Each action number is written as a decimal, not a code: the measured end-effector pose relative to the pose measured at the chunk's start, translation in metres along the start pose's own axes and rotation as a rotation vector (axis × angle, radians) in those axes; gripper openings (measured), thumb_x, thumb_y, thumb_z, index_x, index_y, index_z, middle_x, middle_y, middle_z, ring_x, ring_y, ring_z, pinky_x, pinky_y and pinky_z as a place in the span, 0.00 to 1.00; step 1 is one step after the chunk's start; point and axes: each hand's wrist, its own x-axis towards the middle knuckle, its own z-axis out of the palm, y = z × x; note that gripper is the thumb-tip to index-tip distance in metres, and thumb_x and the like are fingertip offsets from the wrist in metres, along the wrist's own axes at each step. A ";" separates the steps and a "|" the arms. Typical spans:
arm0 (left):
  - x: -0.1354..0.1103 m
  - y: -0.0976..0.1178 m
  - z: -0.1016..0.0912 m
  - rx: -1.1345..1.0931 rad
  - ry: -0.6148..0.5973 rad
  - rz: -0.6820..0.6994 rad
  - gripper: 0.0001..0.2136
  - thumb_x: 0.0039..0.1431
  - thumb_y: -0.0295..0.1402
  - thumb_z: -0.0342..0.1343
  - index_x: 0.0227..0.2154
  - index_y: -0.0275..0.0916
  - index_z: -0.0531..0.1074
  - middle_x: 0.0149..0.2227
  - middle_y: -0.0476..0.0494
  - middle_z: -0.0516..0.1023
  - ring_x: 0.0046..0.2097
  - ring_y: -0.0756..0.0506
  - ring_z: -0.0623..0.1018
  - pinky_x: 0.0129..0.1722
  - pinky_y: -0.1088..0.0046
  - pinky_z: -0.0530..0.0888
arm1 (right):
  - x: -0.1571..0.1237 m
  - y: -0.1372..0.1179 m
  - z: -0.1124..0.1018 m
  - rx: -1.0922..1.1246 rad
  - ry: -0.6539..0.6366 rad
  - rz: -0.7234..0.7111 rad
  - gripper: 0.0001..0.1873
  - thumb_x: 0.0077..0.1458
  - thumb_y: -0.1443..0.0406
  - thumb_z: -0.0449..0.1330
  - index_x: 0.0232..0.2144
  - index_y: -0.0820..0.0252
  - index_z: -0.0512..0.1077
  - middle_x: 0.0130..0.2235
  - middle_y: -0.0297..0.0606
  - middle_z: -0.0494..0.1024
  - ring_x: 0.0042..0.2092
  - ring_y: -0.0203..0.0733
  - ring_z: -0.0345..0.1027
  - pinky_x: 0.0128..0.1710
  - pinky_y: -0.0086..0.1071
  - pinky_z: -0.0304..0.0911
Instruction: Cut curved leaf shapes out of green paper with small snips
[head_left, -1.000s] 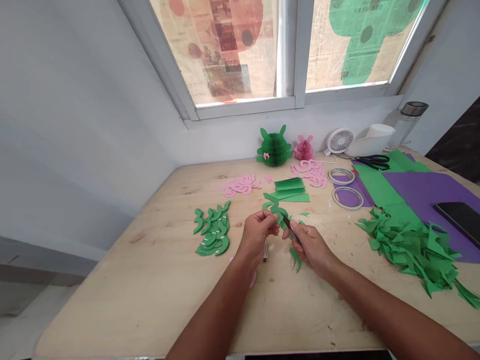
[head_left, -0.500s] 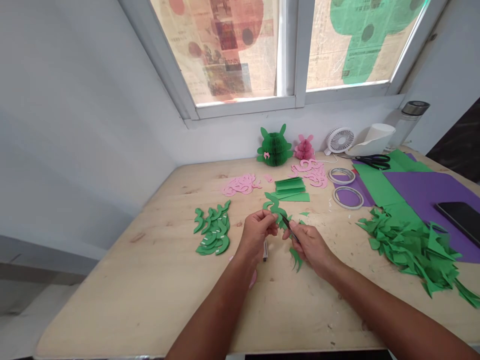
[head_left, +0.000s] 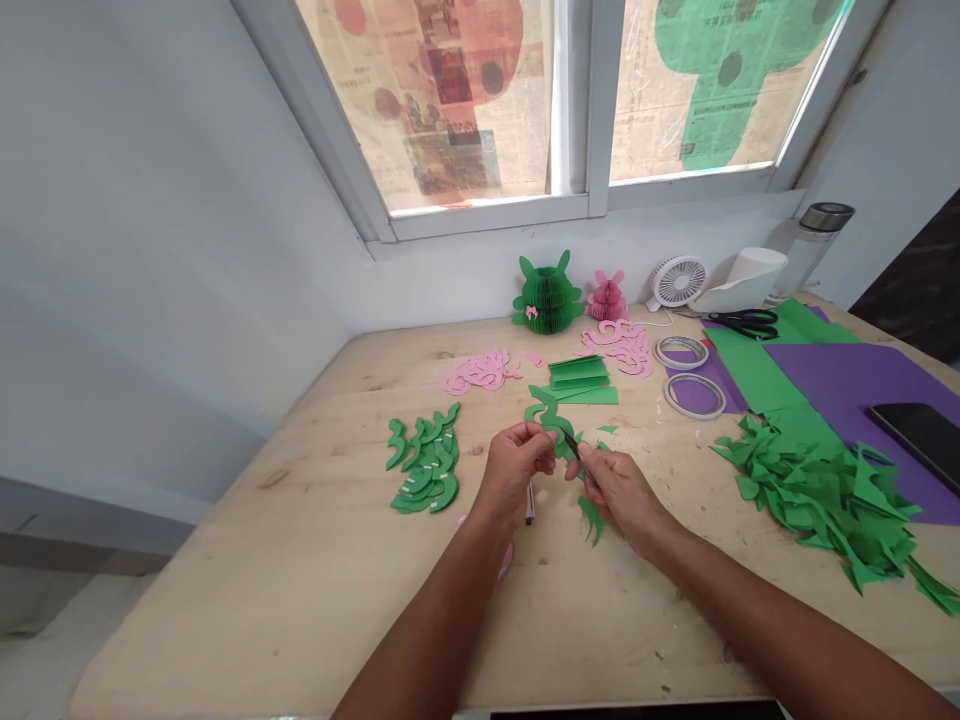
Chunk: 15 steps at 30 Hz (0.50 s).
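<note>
The left hand (head_left: 514, 465) is nearly closed, and its thumb and fingers pinch a curly green paper piece (head_left: 551, 420). This piece is held in the air above the bench (head_left: 600, 620), between the two hands and just in front of a small stack of folded green paper (head_left: 577, 375). It is thin and cut in a wavy shape, with an S-like curve at the top. A pointed green strip (head_left: 591, 520) hangs below the right hand (head_left: 619, 495), and it seems to be part of the same piece. The right hand is also almost closed and holds a slim dark tool (head_left: 571, 445) in its fingers; the tip reaches the green piece, but I cannot tell exactly what kind of tool it is. On the left of the hands lies a group of green crescent pieces (head_left: 424, 465) with small white marks, and behind them are curled pink paper pieces (head_left: 480, 372). On the right there is a big heap of torn green paper scraps (head_left: 817, 500), beside a purple sheet (head_left: 847, 370) and two rolls of tape (head_left: 694, 395).
</note>
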 end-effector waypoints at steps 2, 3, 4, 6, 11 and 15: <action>0.000 0.000 0.000 -0.004 0.009 0.002 0.11 0.36 0.34 0.62 0.16 0.37 0.64 0.14 0.53 0.66 0.18 0.54 0.65 0.20 0.77 0.61 | 0.000 -0.001 0.000 -0.006 0.000 0.006 0.26 0.48 0.44 0.53 0.21 0.61 0.66 0.12 0.22 0.50 0.14 0.27 0.39 0.13 0.24 0.36; 0.000 0.001 0.000 -0.006 0.013 0.002 0.11 0.35 0.34 0.62 0.16 0.37 0.64 0.14 0.53 0.65 0.18 0.54 0.65 0.20 0.77 0.62 | 0.000 -0.001 0.000 -0.008 -0.001 0.007 0.26 0.48 0.44 0.53 0.21 0.61 0.66 0.12 0.22 0.50 0.14 0.27 0.39 0.13 0.24 0.36; 0.000 0.001 0.000 -0.008 0.018 0.002 0.11 0.35 0.34 0.62 0.16 0.37 0.64 0.14 0.54 0.65 0.18 0.54 0.65 0.20 0.76 0.62 | -0.001 -0.001 0.001 -0.008 -0.004 0.007 0.26 0.48 0.44 0.53 0.21 0.61 0.66 0.12 0.22 0.50 0.14 0.27 0.39 0.13 0.24 0.36; 0.000 0.001 0.000 -0.011 0.031 0.000 0.11 0.35 0.33 0.62 0.16 0.37 0.64 0.14 0.54 0.65 0.18 0.54 0.65 0.21 0.76 0.63 | -0.001 -0.001 0.001 -0.010 -0.008 0.011 0.26 0.48 0.44 0.52 0.22 0.62 0.66 0.12 0.22 0.49 0.14 0.27 0.38 0.13 0.24 0.36; -0.001 0.002 0.001 -0.016 0.026 0.002 0.10 0.36 0.33 0.62 0.16 0.37 0.65 0.18 0.52 0.68 0.20 0.53 0.67 0.22 0.76 0.65 | -0.002 -0.002 0.001 -0.017 -0.005 0.002 0.25 0.48 0.44 0.52 0.22 0.62 0.66 0.12 0.22 0.49 0.14 0.27 0.38 0.14 0.24 0.35; -0.001 0.003 0.001 -0.010 0.023 0.002 0.10 0.35 0.33 0.62 0.16 0.36 0.65 0.17 0.52 0.68 0.20 0.53 0.66 0.22 0.76 0.65 | -0.002 -0.001 0.001 -0.028 -0.011 0.003 0.26 0.49 0.44 0.52 0.23 0.62 0.67 0.12 0.22 0.49 0.14 0.27 0.38 0.13 0.24 0.35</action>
